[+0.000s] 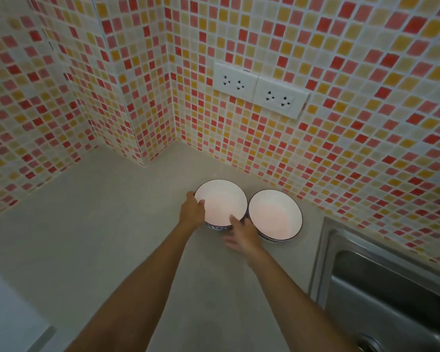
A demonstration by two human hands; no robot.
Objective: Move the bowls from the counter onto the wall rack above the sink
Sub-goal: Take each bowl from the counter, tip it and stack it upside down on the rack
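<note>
Gripping one of two bowls: left hand [192,208], right hand [243,235] at its rim.

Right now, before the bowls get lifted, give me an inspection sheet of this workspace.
Surface: pale grey counter, looks bare apart from the bowls.
Job's things: two white bowls side by side, rims about touching; left bowl, right bowl. Wall rack not in view.
Clutter: nothing seen.
Grippers: left hand grips the left bowl's left rim; right hand, blurred, at its near rim, grip unclear.
Cables: nothing seen; nothing plugged into the double wall socket.
Surroundings: mosaic-tiled walls, steel sink at right.
</note>
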